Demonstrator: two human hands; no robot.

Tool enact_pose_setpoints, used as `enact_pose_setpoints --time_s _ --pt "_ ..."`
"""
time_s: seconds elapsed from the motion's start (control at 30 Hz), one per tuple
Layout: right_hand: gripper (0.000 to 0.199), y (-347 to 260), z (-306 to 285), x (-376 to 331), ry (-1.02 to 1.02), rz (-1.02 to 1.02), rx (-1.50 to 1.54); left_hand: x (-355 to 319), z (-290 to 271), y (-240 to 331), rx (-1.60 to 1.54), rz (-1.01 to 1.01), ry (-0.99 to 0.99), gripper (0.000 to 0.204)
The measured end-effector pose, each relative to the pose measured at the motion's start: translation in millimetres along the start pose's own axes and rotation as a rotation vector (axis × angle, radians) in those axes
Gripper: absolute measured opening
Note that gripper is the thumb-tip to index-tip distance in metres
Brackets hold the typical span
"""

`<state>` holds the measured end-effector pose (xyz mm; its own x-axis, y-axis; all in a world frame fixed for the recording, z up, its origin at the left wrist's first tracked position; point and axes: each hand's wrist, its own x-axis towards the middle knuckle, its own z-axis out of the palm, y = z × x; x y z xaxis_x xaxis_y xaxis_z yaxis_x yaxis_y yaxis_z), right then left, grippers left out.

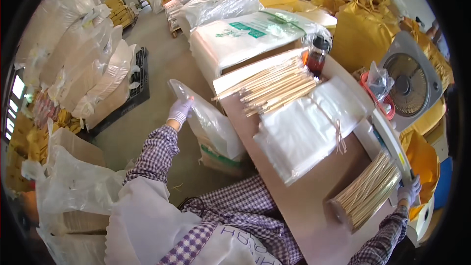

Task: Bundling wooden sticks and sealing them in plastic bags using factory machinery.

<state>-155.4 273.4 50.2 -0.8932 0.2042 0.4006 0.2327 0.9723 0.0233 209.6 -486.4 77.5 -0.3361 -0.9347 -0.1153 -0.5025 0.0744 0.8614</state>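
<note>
My left hand (180, 110), in a thin whitish glove, pinches the upper edge of a large clear plastic bag (211, 122) with a green band low down, hanging beside the table. At the right, my gloved right hand (409, 191) is closed on the end of the long pale arm of a bag sealer (395, 142). Just left of that hand, a clear bag packed with thin wooden sticks (368, 191) lies slanted on the table, its upper end against the sealer. A tied stack of clear flat bags (309, 130) lies farther up the table.
Loose wooden sticks (279, 86) lie behind the flat bags, near a dark-lidded bottle (318, 56). A grey box fan (409, 81) and a red basket (377, 95) stand right of the brown table (289, 206). Wrapped bundles sit on a black pallet (140, 81) at left.
</note>
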Motion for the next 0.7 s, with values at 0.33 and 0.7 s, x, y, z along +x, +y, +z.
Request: enact_pose_setpoints --time_s 0.33,0.7 --pt "0.076 17 22 23 0.146 -0.153 -0.119 -18 -16 -88 -0.055 0.058 -0.033 0.022" --pt "0.069 -79 -16 -96 -0.831 0.294 0.924 4 -38 -101 0.340 0.170 -0.085 0.093"
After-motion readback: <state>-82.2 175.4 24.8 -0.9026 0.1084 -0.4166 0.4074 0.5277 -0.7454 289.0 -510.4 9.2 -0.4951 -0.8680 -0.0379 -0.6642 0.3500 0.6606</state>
